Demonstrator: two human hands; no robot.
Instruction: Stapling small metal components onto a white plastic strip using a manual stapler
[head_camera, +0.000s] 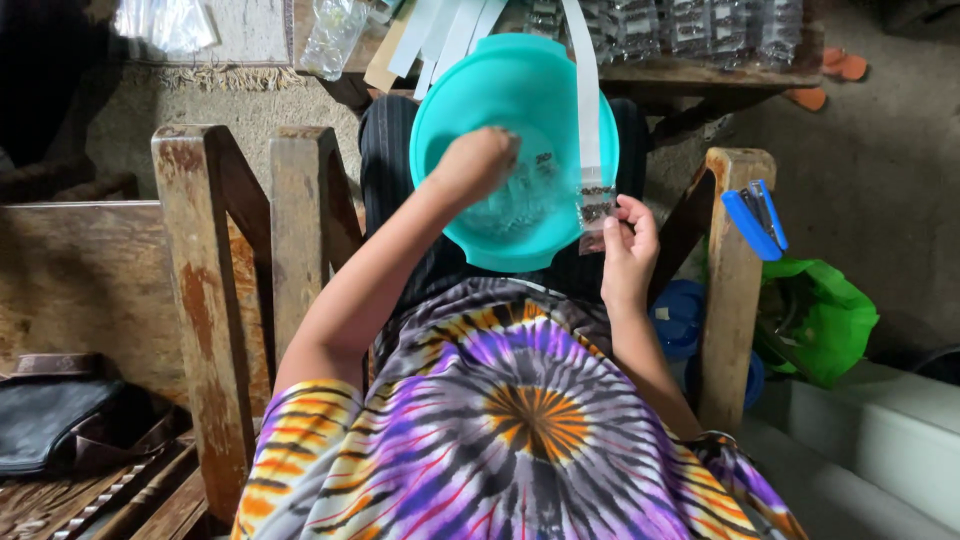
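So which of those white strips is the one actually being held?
The long white strip hanging over the turquoise bowl, with a small clear packet at its end pinched by the right hand. The other strips lie untouched on the table beyond.

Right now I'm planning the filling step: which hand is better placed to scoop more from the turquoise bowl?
The left hand: it is already down inside the turquoise bowl, while the right hand is busy at the rim, pinching a small clear packet.
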